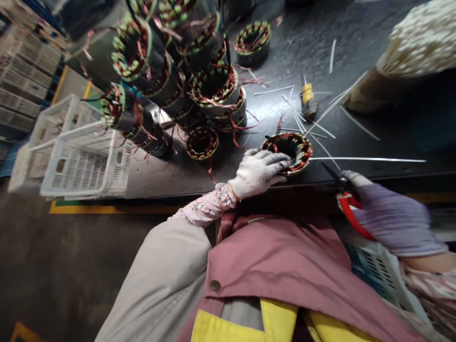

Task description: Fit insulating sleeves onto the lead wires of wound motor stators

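Note:
A motor stator (303, 148), a ring wound with reddish copper wire and lined with green insulation, lies near the table's front edge. My left hand (261, 168), in a white glove, grips its near left side, fingers stretched over the rim and partly into the bore. From the stator's right side a long white strip (370, 159) runs out across the table. Gloved in purple and white, my right hand (395, 218) is closed round the red handles of dark-bladed cutters (349, 204). Their tips point toward the stator, just below the strip and apart from the ring.
Stacked stators (215, 95) with loose wire ends stand at the left. Beyond the stator lie cut white strips (294, 111) and a yellow-and-black screwdriver (308, 99). A thick bundle of white strips (402, 61) is at the right. White plastic baskets (78, 166) stand past the table's left end.

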Demonstrator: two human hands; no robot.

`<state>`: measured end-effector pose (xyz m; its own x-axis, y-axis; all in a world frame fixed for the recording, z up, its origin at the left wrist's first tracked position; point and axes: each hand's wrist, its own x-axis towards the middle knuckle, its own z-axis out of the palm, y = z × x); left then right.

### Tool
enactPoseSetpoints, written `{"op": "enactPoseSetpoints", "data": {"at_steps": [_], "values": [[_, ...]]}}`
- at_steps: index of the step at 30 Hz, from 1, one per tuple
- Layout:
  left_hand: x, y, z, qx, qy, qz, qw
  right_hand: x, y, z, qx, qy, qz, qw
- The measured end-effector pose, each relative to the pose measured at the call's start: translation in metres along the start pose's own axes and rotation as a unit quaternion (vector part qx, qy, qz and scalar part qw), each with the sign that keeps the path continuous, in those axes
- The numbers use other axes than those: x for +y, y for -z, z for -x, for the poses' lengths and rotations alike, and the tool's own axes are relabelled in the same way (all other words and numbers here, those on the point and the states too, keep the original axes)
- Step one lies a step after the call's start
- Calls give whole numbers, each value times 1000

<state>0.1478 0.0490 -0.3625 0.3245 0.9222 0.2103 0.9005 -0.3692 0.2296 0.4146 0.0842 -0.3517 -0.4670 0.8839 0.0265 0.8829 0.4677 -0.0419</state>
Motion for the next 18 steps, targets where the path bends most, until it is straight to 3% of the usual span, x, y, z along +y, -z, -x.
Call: {"op": "enactPoseSetpoints", "data": {"at_steps": [5, 8, 14, 18], "values": [[-5, 2, 0, -17, 4, -4, 1000, -11, 3, -16, -49, -5, 22, 999], [-1, 12, 3, -37, -13, -31, 999, -2, -2, -21, -74, 2, -20, 997], [43, 27, -3, 23, 8, -185, 982, 15, 4, -43, -89, -2, -7, 996], [50, 11, -21, -40, 9, -158, 987, 2, 16, -72, -107, 27, -4, 994]]}}
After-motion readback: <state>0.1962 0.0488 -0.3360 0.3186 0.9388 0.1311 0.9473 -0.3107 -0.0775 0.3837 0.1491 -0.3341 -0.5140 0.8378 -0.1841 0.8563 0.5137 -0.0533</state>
